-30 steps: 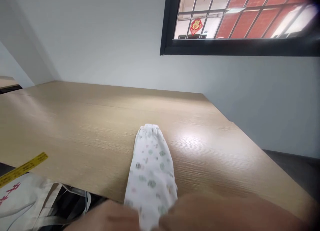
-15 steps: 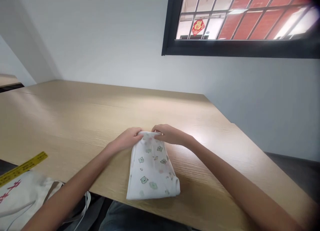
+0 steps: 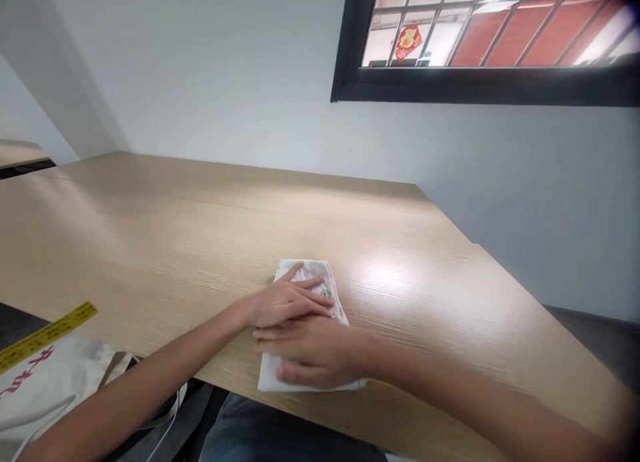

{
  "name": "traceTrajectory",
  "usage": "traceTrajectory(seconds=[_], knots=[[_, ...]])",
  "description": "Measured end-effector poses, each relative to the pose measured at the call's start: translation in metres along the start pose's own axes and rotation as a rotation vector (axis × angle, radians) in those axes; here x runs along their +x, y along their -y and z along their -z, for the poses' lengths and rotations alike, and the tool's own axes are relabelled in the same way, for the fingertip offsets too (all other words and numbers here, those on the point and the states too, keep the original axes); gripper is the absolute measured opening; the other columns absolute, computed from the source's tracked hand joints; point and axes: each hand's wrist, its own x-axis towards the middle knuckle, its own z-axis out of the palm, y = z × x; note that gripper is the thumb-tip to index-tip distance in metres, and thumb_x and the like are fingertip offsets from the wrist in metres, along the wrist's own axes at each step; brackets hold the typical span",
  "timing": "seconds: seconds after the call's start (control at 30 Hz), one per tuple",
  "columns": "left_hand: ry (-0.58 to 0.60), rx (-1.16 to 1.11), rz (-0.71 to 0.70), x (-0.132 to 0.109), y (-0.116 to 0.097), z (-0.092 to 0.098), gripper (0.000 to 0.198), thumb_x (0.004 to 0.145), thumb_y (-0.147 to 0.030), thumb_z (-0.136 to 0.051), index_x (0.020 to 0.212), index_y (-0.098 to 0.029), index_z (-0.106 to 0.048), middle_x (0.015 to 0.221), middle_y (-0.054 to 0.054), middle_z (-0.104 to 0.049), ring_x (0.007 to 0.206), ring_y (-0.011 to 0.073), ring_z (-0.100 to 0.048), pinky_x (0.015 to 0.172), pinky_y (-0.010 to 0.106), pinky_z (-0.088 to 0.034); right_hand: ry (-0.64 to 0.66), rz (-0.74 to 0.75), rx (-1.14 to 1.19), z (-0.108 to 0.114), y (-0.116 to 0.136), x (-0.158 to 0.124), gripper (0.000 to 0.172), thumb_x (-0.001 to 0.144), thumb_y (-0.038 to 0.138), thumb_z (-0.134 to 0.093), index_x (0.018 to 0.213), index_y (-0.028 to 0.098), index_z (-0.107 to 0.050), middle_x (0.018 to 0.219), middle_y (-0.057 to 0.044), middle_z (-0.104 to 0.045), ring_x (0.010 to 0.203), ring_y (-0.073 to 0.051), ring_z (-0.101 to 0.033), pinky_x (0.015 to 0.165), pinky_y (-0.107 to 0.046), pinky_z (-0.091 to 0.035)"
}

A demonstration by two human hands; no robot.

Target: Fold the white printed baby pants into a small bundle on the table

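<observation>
A folded white cloth [image 3: 316,270] printed with small green animal figures lies flat near the table's front edge. My left hand [image 3: 287,302] rests on its upper part, palm down, with the fingers spread. Just below it, my right hand [image 3: 310,349] lies flat across the cloth's middle, its fingers stretched to the left and touching or overlapping the left hand. Both hands press on top without gripping, and they cover most of the print.
The wooden table [image 3: 200,222] stretches back to a grey-white wall [image 3: 225,69]. At the lower left are a cream cloth bag [image 3: 65,375] with red lettering and a yellow printed strip [image 3: 55,332]. A dark-framed window [image 3: 450,85] is at the upper right.
Both hands have let go of the cloth's far edge and come nearer, now lying flat on top of it. The camera view has shifted slightly.
</observation>
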Motion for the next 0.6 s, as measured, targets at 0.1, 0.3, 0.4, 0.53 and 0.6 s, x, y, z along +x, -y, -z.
traceTrajectory(seconds=[0.1, 0.3, 0.4, 0.53, 0.6], knots=[[0.067, 0.191, 0.078, 0.005, 0.005, -0.006, 0.036, 0.095, -0.032, -0.026, 0.122, -0.042, -0.047, 0.140, -0.011, -0.032, 0.136, 0.0194, -0.009, 0.105, 0.051, 0.011, 0.013, 0.096, -0.036, -0.026, 0.011, -0.005, 0.048, 0.091, 0.033, -0.038, 0.135, 0.013, -0.034, 0.137, -0.007, -0.039, 0.126, -0.024, -0.032, 0.107, -0.038, -0.020], [-0.162, 0.422, 0.263, 0.024, 0.041, -0.006, 0.036, 0.094, -0.039, -0.027, 0.129, -0.042, -0.037, 0.147, -0.007, -0.013, 0.135, 0.0278, -0.003, 0.102, 0.061, 0.001, 0.081, 0.200, -0.002, -0.043, 0.026, -0.010, 0.040, 0.094, 0.032, -0.034, 0.131, 0.018, -0.040, 0.137, 0.002, -0.038, 0.134, -0.023, -0.010, 0.110, -0.045, 0.001], [-0.268, 0.445, 0.377, 0.022, 0.044, -0.003, 0.043, 0.094, -0.037, -0.025, 0.135, -0.027, -0.032, 0.146, 0.004, -0.019, 0.135, 0.0297, -0.006, 0.101, 0.063, -0.004, 0.116, 0.284, 0.100, -0.038, 0.027, -0.012, 0.037, 0.094, 0.026, -0.032, 0.128, 0.017, -0.042, 0.139, 0.000, -0.035, 0.132, -0.024, -0.018, 0.109, -0.046, -0.009], [-0.292, 0.481, 0.329, -0.010, 0.008, -0.007, 0.050, 0.090, -0.036, -0.038, 0.136, -0.018, -0.031, 0.146, 0.008, -0.018, 0.135, 0.0254, -0.007, 0.107, 0.054, -0.002, -0.133, 0.305, 0.248, -0.017, 0.017, -0.027, 0.029, 0.090, 0.018, -0.032, 0.103, 0.009, -0.056, 0.105, -0.011, -0.063, 0.099, -0.014, -0.056, 0.089, -0.025, -0.042], [-0.207, 0.445, 0.262, -0.033, -0.018, -0.016, 0.047, 0.087, -0.040, -0.044, 0.130, -0.022, -0.040, 0.145, 0.006, -0.023, 0.133, 0.0235, -0.019, 0.109, 0.050, -0.010, -0.329, 0.231, 0.182, -0.006, 0.006, -0.040, 0.023, 0.086, 0.018, -0.038, 0.094, 0.011, -0.058, 0.087, -0.010, -0.064, 0.088, -0.016, -0.058, 0.083, -0.028, -0.044]])
